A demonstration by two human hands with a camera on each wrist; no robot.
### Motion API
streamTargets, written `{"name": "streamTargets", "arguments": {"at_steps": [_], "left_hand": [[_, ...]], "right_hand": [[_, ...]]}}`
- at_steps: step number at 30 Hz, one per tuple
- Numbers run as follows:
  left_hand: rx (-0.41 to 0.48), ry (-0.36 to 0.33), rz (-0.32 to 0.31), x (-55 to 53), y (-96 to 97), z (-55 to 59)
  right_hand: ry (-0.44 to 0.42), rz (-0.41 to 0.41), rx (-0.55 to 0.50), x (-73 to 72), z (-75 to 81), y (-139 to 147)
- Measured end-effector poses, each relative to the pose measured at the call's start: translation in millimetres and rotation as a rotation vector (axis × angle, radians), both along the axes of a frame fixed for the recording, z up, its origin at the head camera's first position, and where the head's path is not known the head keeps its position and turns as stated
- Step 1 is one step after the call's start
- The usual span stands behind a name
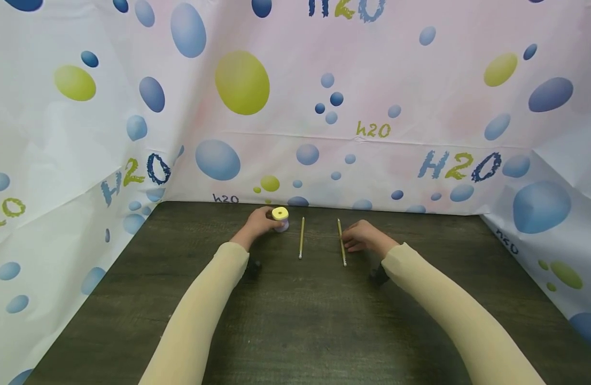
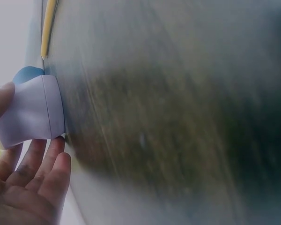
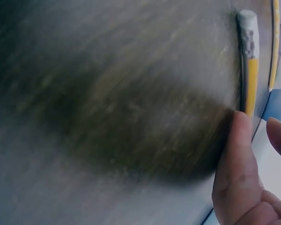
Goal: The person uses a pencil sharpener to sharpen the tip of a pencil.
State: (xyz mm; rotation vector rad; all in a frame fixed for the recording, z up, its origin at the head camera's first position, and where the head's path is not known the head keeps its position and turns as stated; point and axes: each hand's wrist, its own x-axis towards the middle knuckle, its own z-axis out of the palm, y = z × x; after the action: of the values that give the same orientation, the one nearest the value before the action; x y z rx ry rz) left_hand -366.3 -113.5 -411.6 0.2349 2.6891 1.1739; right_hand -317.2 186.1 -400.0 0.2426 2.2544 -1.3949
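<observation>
My left hand (image 1: 259, 222) grips a small lavender pencil sharpener (image 1: 282, 223) with a yellow top and a dark hole in it. In the left wrist view, thumb and fingers lie on opposite sides of the sharpener's waisted body (image 2: 30, 110). Two yellow pencils with pale eraser ends toward me lie between the hands: a left pencil (image 1: 302, 238) and a right pencil (image 1: 341, 243). Beside the right pencil is my right hand (image 1: 365, 237). A fingertip meets that pencil's shaft (image 3: 252, 86) in the right wrist view, while the thumb stands apart from it.
A dark wooden table (image 1: 295, 326) spreads beneath both arms. White sheeting (image 1: 372, 96) with blue and green bubbles and H2O lettering rises along its back and sides. The back edge of the table is just behind the sharpener and pencils.
</observation>
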Motion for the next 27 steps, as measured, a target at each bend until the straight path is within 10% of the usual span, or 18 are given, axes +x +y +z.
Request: {"name": "streamTargets", "arguments": {"at_steps": [27], "left_hand": [[0.006, 0.004, 0.004, 2.7, 2.2, 0.7]], "right_hand": [[0.156, -0.048, 0.179, 5.1, -8.2, -15]]}}
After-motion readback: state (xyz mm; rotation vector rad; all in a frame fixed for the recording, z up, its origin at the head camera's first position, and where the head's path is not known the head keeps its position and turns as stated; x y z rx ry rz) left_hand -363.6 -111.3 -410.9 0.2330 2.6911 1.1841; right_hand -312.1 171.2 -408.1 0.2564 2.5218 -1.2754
